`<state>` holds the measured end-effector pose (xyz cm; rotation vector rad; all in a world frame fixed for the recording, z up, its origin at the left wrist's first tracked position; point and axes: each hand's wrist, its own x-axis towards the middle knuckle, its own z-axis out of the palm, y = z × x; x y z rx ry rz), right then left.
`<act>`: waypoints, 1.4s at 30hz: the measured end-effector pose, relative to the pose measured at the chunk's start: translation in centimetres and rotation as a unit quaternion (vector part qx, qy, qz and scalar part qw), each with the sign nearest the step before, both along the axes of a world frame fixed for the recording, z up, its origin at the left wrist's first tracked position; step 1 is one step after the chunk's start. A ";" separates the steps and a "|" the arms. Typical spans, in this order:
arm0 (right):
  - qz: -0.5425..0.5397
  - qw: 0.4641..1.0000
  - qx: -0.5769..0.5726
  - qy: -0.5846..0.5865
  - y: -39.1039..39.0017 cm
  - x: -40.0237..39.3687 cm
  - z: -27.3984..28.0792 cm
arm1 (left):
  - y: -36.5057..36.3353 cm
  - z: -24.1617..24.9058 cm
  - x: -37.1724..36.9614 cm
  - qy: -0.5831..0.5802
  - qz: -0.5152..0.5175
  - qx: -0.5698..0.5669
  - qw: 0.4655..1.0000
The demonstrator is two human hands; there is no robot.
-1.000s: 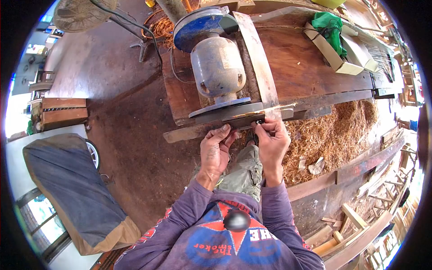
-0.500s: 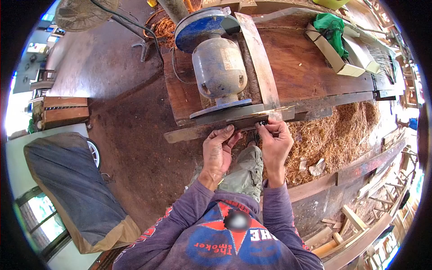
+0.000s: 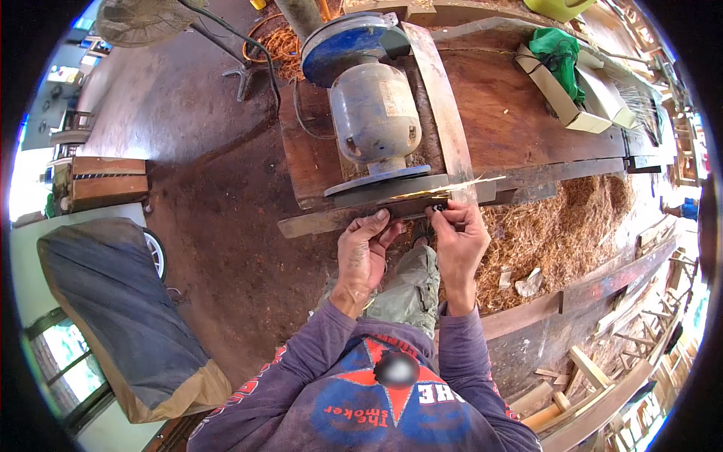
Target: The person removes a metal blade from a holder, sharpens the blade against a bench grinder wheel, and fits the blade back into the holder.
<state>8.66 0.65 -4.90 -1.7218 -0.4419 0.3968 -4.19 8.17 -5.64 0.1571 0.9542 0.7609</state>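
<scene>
A dark flat metal blade (image 3: pixel 410 208) is held against the edge of the grey grinding wheel (image 3: pixel 380 191) of a bench grinder (image 3: pixel 374 113). A streak of bright sparks (image 3: pixel 471 184) flies off to the right. My left hand (image 3: pixel 363 252) is closed on the blade's left part, thumb on top and fingers curled beneath. At its right end, my right hand (image 3: pixel 461 241) pinches the blade beside a small black fitting (image 3: pixel 437 208), whose kind I cannot make out. Just under the wheel, a wooden bar (image 3: pixel 305 224) sticks out to the left.
The grinder stands on a wooden bench (image 3: pixel 512 113). A cardboard box (image 3: pixel 561 98) with a green bag (image 3: pixel 556 56) lies on it. Wood shavings (image 3: pixel 557 233) pile up at the right. A fan (image 3: pixel 143 19) is at the upper left, a dark cover (image 3: pixel 124 309) at the lower left.
The spark streak is longer and brighter. The grinder appears slightly farther right as the view shifts. Both hands keep their hold on the blade.
</scene>
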 end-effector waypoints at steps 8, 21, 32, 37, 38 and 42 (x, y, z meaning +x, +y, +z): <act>0.015 1.000 0.002 -0.015 0.4 -0.9 -0.2 | 0.3 -0.4 -1.3 -0.014 -0.008 0.006 1.000; 0.039 0.996 -0.033 -0.072 0.7 -2.1 -0.1 | 0.5 -1.9 -3.0 -0.049 -0.008 0.022 0.999; 0.060 0.983 -0.046 -0.169 1.2 -2.5 1.3 | 0.9 -1.2 -3.2 -0.049 0.008 0.008 0.999; 0.033 0.994 -0.039 -0.093 0.7 -1.7 1.2 | 0.4 -1.8 -2.4 -0.058 -0.009 0.018 0.998; 0.027 0.998 -0.029 -0.049 0.5 -1.5 0.9 | 0.2 -1.9 -2.1 -0.055 -0.008 0.020 0.998; 0.015 0.998 0.001 -0.063 -0.1 -0.4 -0.6 | 0.0 -0.3 -0.4 -0.013 -0.009 0.004 1.000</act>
